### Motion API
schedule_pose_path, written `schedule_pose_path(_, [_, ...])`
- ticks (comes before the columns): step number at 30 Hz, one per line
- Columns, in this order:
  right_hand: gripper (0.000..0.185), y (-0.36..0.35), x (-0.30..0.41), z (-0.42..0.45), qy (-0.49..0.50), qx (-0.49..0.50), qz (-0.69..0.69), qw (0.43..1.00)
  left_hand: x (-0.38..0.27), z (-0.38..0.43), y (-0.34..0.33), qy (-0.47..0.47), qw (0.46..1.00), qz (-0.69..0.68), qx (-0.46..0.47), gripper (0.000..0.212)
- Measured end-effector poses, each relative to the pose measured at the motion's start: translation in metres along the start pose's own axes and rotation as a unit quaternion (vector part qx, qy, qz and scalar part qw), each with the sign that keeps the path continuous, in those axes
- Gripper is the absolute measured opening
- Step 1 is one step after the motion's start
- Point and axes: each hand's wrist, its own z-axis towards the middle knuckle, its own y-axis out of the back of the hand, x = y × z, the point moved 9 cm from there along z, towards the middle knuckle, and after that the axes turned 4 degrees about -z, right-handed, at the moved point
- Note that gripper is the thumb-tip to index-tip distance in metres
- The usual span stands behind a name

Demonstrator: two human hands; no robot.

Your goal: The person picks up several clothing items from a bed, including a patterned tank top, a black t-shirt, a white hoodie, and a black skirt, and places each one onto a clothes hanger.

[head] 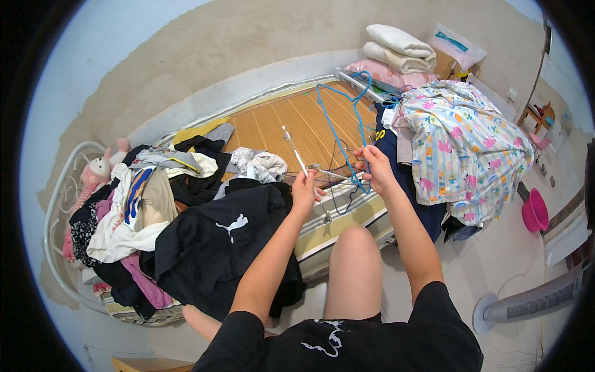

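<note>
My left hand point(305, 193) grips a white clip hanger point(299, 157) by its bar; metal clips show at its ends. My right hand point(375, 169), to the right of it, pinches a blue wire hanger point(331, 124) that stands up above the fingers. Dark hangers point(343, 211) lie or hang between and below the hands; what holds them I cannot tell. A black garment with a white puma print point(209, 242) spreads over the bed edge and my lap at the left.
A heap of clothes point(153, 200) and a plush toy point(96, 171) fill the bed's left end. Past the bamboo mat point(274, 116) stand folded quilts point(399, 49). Patterned fabric point(465, 149) drapes at the right. A pink basin point(535, 211) and a tower fan point(530, 297) stand on the floor.
</note>
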Motion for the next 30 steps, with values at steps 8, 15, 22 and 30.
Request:
schedule_pose_path(8, [0.015, 0.014, 0.023, -0.023, 0.041, 0.016, 0.031, 0.999, 0.01, 0.004, -0.006, 0.006, 1.0, 0.013, 0.001, 0.031])
schedule_pose_path(15, [0.013, -0.033, 0.07, -0.087, 0.124, 0.002, -0.017, 0.992, 0.027, 0.095, 0.05, -0.135, 0.93, 0.342, -0.012, 0.031])
schedule_pose_path(22, [0.015, -0.042, -0.02, -0.142, 0.023, 0.042, 0.025, 0.999, -0.016, -0.019, -0.008, 0.058, 0.979, -0.192, 0.045, 0.045])
schedule_pose_path(30, [0.028, -0.09, -0.12, -0.197, 0.015, 0.147, -0.037, 0.988, 0.025, -0.149, 0.065, 0.116, 0.987, -0.108, -0.018, 0.032])
